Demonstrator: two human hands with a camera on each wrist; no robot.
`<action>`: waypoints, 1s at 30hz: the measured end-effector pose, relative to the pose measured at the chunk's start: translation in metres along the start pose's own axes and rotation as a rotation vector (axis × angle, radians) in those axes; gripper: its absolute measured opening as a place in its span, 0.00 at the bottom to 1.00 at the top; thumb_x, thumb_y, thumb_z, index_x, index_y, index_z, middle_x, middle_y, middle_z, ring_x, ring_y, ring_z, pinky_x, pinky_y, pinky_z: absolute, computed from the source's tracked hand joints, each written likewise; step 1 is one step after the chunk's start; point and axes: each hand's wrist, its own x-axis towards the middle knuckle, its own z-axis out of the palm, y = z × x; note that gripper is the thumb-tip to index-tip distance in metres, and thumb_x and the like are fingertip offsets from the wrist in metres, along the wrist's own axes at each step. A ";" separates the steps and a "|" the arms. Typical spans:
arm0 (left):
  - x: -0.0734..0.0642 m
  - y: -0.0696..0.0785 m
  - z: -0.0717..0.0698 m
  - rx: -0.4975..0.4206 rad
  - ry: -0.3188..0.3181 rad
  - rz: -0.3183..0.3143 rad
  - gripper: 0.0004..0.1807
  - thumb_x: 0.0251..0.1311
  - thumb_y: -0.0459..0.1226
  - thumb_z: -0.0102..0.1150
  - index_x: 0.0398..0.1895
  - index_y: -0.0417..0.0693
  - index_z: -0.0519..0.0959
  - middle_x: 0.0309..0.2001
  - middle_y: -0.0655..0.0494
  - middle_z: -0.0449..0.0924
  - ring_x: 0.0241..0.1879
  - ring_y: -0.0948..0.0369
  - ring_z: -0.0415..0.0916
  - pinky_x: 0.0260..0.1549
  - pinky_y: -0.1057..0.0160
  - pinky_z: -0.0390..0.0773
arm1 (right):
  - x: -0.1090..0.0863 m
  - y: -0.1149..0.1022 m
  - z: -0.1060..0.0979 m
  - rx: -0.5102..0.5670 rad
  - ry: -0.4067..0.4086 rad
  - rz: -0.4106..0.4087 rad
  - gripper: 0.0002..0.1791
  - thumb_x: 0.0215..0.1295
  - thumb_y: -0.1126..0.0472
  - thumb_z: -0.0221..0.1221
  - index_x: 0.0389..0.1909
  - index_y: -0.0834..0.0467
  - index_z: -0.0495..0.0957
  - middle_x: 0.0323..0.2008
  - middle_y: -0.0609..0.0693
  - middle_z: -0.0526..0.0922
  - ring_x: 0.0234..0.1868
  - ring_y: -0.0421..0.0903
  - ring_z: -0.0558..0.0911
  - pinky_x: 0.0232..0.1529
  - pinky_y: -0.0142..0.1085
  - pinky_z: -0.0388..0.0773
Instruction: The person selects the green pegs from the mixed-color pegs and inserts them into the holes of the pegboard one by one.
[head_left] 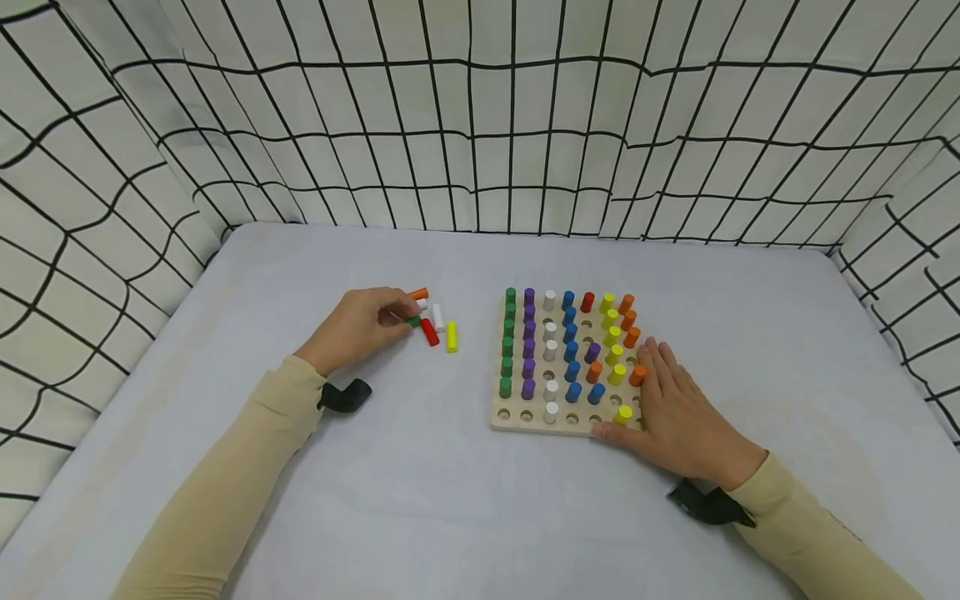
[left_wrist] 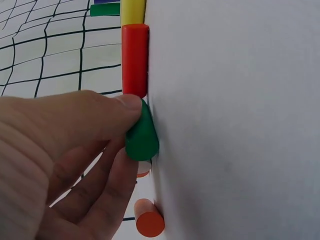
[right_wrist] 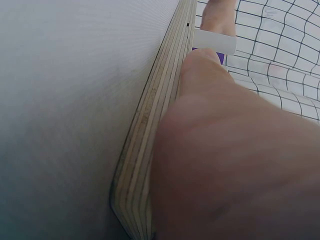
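To the left of the pegboard, my left hand (head_left: 358, 327) has its thumb and fingers around a green peg (left_wrist: 142, 141), pinching it at the tabletop. Close by lie a red peg (head_left: 429, 332), a white peg (head_left: 438, 316), a yellow peg (head_left: 452, 337) and an orange peg (head_left: 419, 293). My right hand (head_left: 682, 421) rests with extended fingers along the right side of the wooden pegboard (head_left: 538, 426), its thumb at the front edge. Upright pegs fill much of the board: green and purple columns at left, then white, blue, mixed colours, yellow and orange.
Bare holes (head_left: 527, 415) show along the board's front row and in some columns. A white cloth covers the table (head_left: 420, 492). White panels with a black grid (head_left: 495, 125) enclose the back and sides. Each wrist wears a black strap (head_left: 345, 396).
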 end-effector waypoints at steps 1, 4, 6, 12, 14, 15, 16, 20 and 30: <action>0.000 0.001 0.000 0.004 -0.006 0.000 0.13 0.63 0.29 0.68 0.50 0.45 0.84 0.50 0.47 0.87 0.49 0.51 0.86 0.57 0.49 0.86 | 0.000 0.000 0.000 0.000 0.001 -0.001 0.73 0.60 0.18 0.52 0.80 0.72 0.36 0.83 0.70 0.36 0.83 0.72 0.40 0.80 0.70 0.47; -0.001 0.003 -0.002 0.015 -0.024 -0.004 0.13 0.63 0.30 0.68 0.50 0.46 0.83 0.49 0.47 0.88 0.49 0.51 0.86 0.57 0.48 0.86 | 0.000 0.000 0.000 0.001 0.006 -0.006 0.73 0.61 0.18 0.53 0.80 0.72 0.37 0.83 0.70 0.36 0.83 0.72 0.41 0.80 0.70 0.48; -0.002 0.004 -0.004 0.034 -0.035 -0.002 0.13 0.63 0.30 0.68 0.50 0.46 0.83 0.49 0.47 0.88 0.49 0.51 0.86 0.57 0.48 0.85 | 0.000 0.000 0.000 0.003 0.009 -0.008 0.72 0.61 0.18 0.53 0.80 0.73 0.37 0.83 0.70 0.36 0.83 0.72 0.41 0.80 0.70 0.48; -0.004 0.005 -0.010 0.064 -0.072 -0.007 0.13 0.62 0.31 0.70 0.50 0.45 0.84 0.48 0.48 0.88 0.49 0.53 0.84 0.56 0.49 0.85 | 0.000 0.000 0.000 -0.002 0.014 -0.013 0.72 0.61 0.18 0.53 0.80 0.73 0.38 0.83 0.71 0.37 0.83 0.72 0.41 0.80 0.70 0.48; -0.005 0.005 -0.011 0.070 -0.089 -0.016 0.13 0.62 0.32 0.69 0.50 0.46 0.84 0.48 0.49 0.88 0.49 0.54 0.84 0.56 0.49 0.85 | 0.000 0.000 0.000 -0.004 0.016 -0.015 0.72 0.61 0.18 0.53 0.80 0.73 0.38 0.83 0.71 0.37 0.83 0.72 0.41 0.80 0.70 0.48; -0.005 0.005 -0.011 0.072 -0.098 -0.022 0.13 0.62 0.32 0.69 0.50 0.46 0.84 0.48 0.50 0.88 0.49 0.54 0.84 0.56 0.49 0.85 | 0.000 0.000 0.000 -0.004 0.016 -0.015 0.72 0.60 0.18 0.53 0.80 0.73 0.38 0.83 0.71 0.37 0.83 0.72 0.41 0.80 0.69 0.48; -0.005 0.005 -0.011 0.074 -0.108 -0.025 0.13 0.62 0.32 0.69 0.50 0.46 0.84 0.48 0.50 0.88 0.49 0.54 0.84 0.56 0.49 0.85 | 0.000 0.000 0.000 -0.004 0.016 -0.014 0.72 0.60 0.18 0.53 0.80 0.73 0.38 0.83 0.71 0.37 0.83 0.72 0.41 0.80 0.69 0.48; -0.007 0.004 -0.012 0.088 -0.140 -0.019 0.13 0.63 0.32 0.69 0.51 0.46 0.84 0.47 0.51 0.88 0.48 0.56 0.84 0.55 0.51 0.85 | 0.000 0.000 0.001 0.001 0.017 -0.016 0.72 0.61 0.18 0.52 0.80 0.73 0.38 0.82 0.71 0.37 0.83 0.72 0.41 0.80 0.69 0.48; -0.007 0.009 -0.011 0.068 -0.147 0.039 0.14 0.64 0.31 0.65 0.52 0.46 0.84 0.49 0.49 0.88 0.48 0.56 0.85 0.53 0.52 0.87 | 0.000 -0.001 0.001 0.002 0.029 -0.026 0.72 0.61 0.19 0.53 0.80 0.74 0.38 0.82 0.72 0.38 0.83 0.73 0.42 0.79 0.70 0.49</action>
